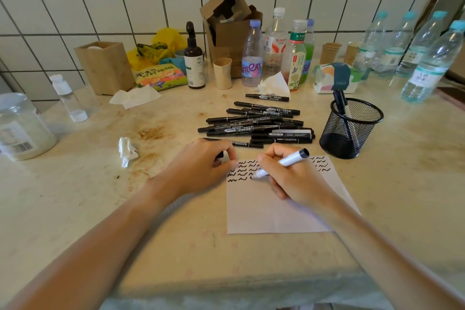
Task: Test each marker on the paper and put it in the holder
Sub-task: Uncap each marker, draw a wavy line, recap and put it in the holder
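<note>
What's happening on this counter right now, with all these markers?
A person is testing markers. The right hand grips a white marker, tip down on the paper, which already carries rows of black squiggles. The left hand pinches a small black object, probably the cap, at the paper's edge. A pile of black markers waits behind; the mesh holder has at least one marker in it.

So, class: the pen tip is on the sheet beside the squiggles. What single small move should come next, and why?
Probably a short wavy stroke. The right hand holds the white marker with its tip at the end of the lowest row of squiggles on the paper, so this marker looks untested. The left hand seems to hold a dark cap, and the holder waits nearby.
</note>
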